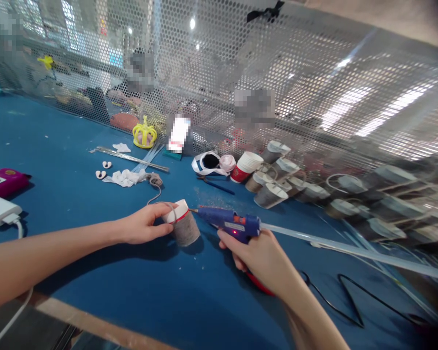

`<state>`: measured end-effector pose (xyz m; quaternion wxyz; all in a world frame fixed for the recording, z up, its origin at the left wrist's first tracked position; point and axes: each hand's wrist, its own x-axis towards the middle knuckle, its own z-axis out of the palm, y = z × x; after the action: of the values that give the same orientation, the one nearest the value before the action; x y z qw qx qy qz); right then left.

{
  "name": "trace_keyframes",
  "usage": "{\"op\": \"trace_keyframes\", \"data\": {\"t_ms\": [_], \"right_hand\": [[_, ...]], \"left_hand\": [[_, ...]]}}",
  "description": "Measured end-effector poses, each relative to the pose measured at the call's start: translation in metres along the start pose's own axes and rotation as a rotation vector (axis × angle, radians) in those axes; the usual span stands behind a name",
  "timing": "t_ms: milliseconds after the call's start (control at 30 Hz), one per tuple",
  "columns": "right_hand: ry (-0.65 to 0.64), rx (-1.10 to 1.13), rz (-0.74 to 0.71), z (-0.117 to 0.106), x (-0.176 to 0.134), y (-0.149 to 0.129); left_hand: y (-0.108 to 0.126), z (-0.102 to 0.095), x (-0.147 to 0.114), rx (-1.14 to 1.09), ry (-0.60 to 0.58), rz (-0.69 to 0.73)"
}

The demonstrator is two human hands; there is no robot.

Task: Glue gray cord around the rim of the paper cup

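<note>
Thumb and fingers of a worker's left hand (144, 224) pinch the white end of a paper cup (186, 232) wrapped in gray yarn, tilted above the near part of a blue tabletop (138, 296). The right hand (261, 257) wraps around the handle of a blue glue gun (224, 222), a red light glowing on its side. Its metal nozzle points at the cup's red band; whether the two touch is hard to tell from this angle. A long translucent glue stick (314, 237) trails from the gun's back end.

From the cup, a strand runs to a small bundle of gray yarn (155, 180), beside crumpled white material (128, 178). Beyond lie thin metal rods (131, 158) and a yellow crown-shaped piece (145, 136). A lit phone (178, 133) leans near a perforated metal screen (211, 63). Right of it stand a stack of paper cups (251, 160) and a cluster of gray-wrapped cups (272, 195). At far left, a purple device (5, 182) lies by a white charger (0, 211).
</note>
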<state>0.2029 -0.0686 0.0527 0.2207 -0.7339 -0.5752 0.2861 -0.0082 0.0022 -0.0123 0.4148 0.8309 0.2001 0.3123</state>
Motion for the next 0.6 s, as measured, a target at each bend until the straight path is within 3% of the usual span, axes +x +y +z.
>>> {"op": "trace_keyframes", "data": {"t_ms": [200, 300, 433, 600], "right_hand": [[0.005, 0.114, -0.023, -0.003, 0.008, 0.008], [0.131, 0.210, -0.085, -0.010, 0.023, 0.021], [0.379, 0.107, -0.030, -0.024, 0.052, 0.036], [0.397, -0.101, 0.076, -0.030, 0.088, 0.048]], "left_hand": [[0.002, 0.000, 0.001, 0.029, -0.001, -0.014], [0.002, 0.001, 0.001, 0.040, 0.007, -0.035], [0.002, 0.002, 0.001, 0.060, 0.014, -0.049], [0.000, 0.003, 0.002, 0.087, 0.021, -0.041]]}}
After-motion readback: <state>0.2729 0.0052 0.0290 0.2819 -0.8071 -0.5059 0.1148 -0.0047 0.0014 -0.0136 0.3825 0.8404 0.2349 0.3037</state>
